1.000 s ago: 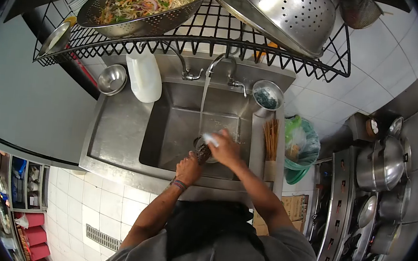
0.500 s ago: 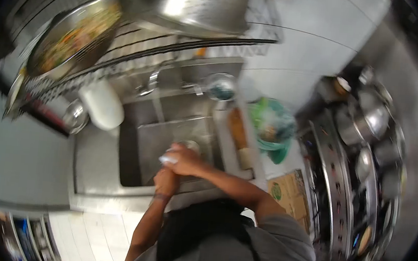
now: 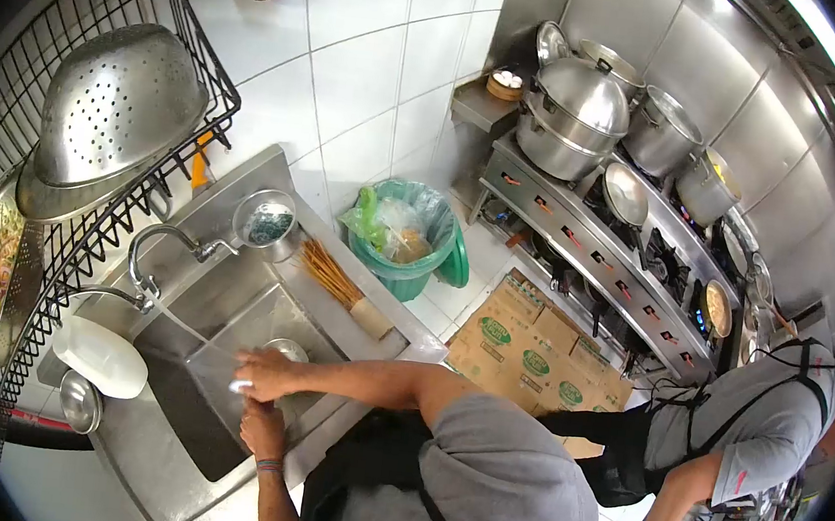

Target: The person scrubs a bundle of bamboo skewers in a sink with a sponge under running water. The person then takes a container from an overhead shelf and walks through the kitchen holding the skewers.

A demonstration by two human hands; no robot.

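Over the steel sink, my right hand is closed around a small white thing whose kind I cannot make out. My left hand, with a band at its wrist, is curled just below and close against the right one. What the left fingers hold, if anything, is hidden. From the curved tap a thin stream of water falls toward my hands. A round metal bowl shows partly behind my right wrist, inside the sink.
Left of the sink are a white jug and a metal bowl. A wire rack holds colanders. Beyond stand a brush of sticks, a green bin, cardboard, and a stove with pots. A co-worker stands at right.
My view has swung to the right and sharpened, bringing the stove and a co-worker into sight. Both hands stay close together over the sink, the white thing still in the right.
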